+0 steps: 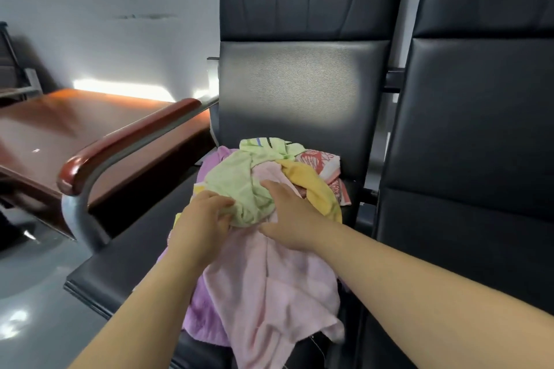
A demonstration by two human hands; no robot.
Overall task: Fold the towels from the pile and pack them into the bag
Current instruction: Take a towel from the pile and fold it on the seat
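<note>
A pile of crumpled towels lies on the black chair seat (135, 246). On top is a light green towel (236, 180). A pale pink towel (269, 284) hangs over the seat's front edge, with a purple towel (201, 314) beneath it. A yellow towel (311, 186) and a red-and-white patterned towel (323, 162) lie at the right of the pile. My left hand (204, 222) grips the lower edge of the green towel. My right hand (287, 216) rests on the pile with fingers extended, touching the pink and green towels. No bag is in view.
The chair has a tall black backrest (299, 84) and a red-brown armrest (126, 141) on a metal frame at the left. A second black chair (479, 129) stands close on the right. A brown wooden table (60, 129) is at the left, grey floor below.
</note>
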